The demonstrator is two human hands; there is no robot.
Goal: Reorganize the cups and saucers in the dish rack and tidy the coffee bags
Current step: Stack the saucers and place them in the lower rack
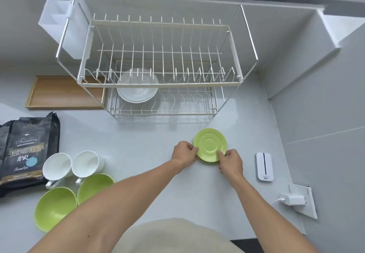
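Saucers in green sit stacked on the white bench just in front of the dish rack, at about 1 o'clock from the person's chest. Both hands are on the stack: the left hand pinches the rim at the 9 o'clock edge, and the right hand has its grip on the rim at about 5 o'clock, thumb lying over the top saucer. A second green rim shows just beneath the top one. On the rack's lower tier, toward its left end, rest white saucers; the upper tier holds nothing that I can make out. At 9 o'clock on the bench stand two white cups side by side, handles toward the person, and touching them on the near side are two green cups, open mouths up. Black coffee bags lie at the far left edge, with a wooden tray beyond them beside the rack.
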